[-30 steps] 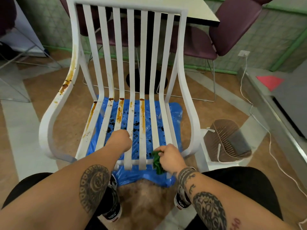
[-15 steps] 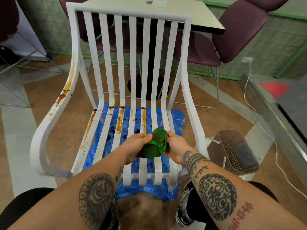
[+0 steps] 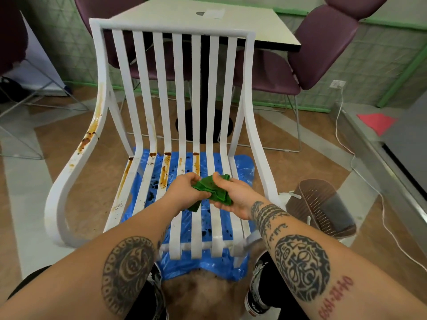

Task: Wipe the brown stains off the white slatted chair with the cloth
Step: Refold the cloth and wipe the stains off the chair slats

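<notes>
There's the white slatted chair [image 3: 171,27], upright on the floor, tall back facing us with its slats sweeping down into the seat. Brown stains [image 3: 89,135] run in drips along the curved armrest on the person's left. More brown streaks [image 3: 164,172] sit at the back of the seat, on the slats left of centre, with a long one down the outermost left slat. The right-hand slats and armrest look white. The green cloth [image 3: 211,187] is bunched and crumpled, held up over the middle of the seat, pinched between the left hand [image 3: 182,192] and right hand [image 3: 233,195].
</notes>
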`<state>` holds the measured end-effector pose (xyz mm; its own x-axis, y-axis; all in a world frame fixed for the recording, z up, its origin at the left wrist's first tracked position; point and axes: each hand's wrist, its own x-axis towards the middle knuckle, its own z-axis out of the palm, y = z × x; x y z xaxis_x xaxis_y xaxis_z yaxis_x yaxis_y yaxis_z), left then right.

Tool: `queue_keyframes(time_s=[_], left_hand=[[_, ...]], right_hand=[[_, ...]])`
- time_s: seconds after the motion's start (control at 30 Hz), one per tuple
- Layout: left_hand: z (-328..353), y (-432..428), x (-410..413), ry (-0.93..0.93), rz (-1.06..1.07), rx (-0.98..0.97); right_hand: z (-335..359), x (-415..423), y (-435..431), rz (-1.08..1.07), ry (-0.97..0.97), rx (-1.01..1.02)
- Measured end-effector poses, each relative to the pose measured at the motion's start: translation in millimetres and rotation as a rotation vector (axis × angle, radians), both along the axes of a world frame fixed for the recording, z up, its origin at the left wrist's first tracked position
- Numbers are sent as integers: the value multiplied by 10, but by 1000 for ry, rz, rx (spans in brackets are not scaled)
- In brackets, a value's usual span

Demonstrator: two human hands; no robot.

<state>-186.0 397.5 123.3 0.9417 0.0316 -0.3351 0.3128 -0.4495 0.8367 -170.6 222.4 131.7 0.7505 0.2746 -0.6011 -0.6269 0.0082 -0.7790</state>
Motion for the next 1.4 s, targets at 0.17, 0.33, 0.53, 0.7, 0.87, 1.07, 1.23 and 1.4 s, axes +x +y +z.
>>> queue_keyframes(time_s=[0.17, 0.33, 0.53, 0.7, 0.87, 1.07, 1.23, 1.4], left_hand=[[206, 82, -113, 156, -107, -371], [150, 154, -171, 207, -56, -508], [-32, 25, -33, 185, 309, -541], [-18, -241, 113, 350, 353, -795], [-179, -103, 185, 409, 249, -673], [-588, 286, 89, 143, 275, 190], [-914, 444, -5, 212, 121, 515], [-973, 439, -8, 278, 31, 621]], right_hand=[[220, 41, -92, 4, -91, -42], [490, 109, -82, 5, -180, -26], [306, 117, 40, 66, -721, -569], [-166, 79, 161, 374, -626, -640], [-490, 169, 24, 138, -668, -684], [-886, 240, 23, 303, -610, -879], [-989, 115, 117, 573, -664, -1061], [-902, -94, 23, 754, -653, -1155]])
